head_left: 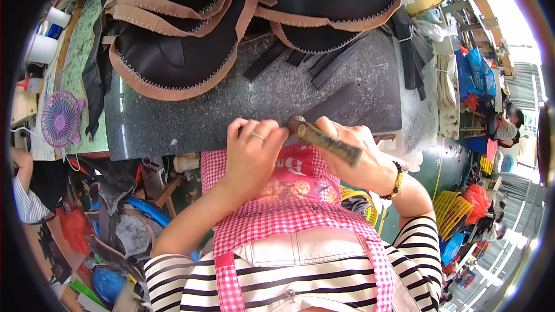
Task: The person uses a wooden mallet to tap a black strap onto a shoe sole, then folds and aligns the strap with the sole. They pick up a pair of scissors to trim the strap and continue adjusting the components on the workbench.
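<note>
My right hand [358, 144] is wrapped round a hammer [329, 143] with a worn wooden handle; the handle's end points toward me, to the right. Its small brown head is beside the fingertips of my left hand [252, 147], at the near edge of a dark speckled stone slab [167, 117]. The fingers of my left hand are curled down at that edge, and whatever they pinch is hidden. Just beyond the hammer a flat dark strip of material [338, 104] lies on the slab.
Black panels with brown zigzag-stitched borders [173, 60] are piled at the far side. Loose black strips [332, 66] lie before them. A purple fan [62, 118] stands at left, and a bundle of pale cords [446, 81] at right. Yellow baskets [452, 215] stand lower right.
</note>
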Motion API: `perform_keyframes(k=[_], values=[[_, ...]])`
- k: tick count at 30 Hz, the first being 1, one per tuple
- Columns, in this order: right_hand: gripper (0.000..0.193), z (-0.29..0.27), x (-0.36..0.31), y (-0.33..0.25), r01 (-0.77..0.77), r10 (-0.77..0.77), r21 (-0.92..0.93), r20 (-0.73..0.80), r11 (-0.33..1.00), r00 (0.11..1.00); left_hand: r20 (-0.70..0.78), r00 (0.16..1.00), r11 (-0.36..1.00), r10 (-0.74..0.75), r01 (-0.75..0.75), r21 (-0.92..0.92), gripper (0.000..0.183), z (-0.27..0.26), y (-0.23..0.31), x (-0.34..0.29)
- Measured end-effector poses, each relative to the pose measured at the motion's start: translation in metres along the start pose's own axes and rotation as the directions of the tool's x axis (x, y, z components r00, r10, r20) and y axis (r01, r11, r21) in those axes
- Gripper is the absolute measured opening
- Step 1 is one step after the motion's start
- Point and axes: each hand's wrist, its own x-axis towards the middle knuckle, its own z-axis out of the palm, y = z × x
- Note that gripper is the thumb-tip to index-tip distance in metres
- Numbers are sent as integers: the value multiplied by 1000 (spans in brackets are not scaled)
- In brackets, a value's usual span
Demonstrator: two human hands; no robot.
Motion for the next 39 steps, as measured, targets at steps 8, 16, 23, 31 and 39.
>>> perform_keyframes(k=[8,16,23,31,39], values=[[22,-31,-16,24,43,-45,-21,-76,999,996,93,933,920,348,-320,-229,7,16,-32,55],[26,-18,-34,31,-62,62,6,-90,998,994,100,972,953,213,-184,-239,13,12,-24,51],[28,-3,-26,20,-160,160,6,-3,987,987,28,982,979,184,-181,-90,16,6,-19,49],[19,-9,-21,28,-93,95,16,-132,996,987,26,983,972,182,-176,-154,20,14,-19,38],[22,-11,-19,27,-54,55,22,-60,998,997,-3,976,969,220,-219,-118,20,14,-21,40]])
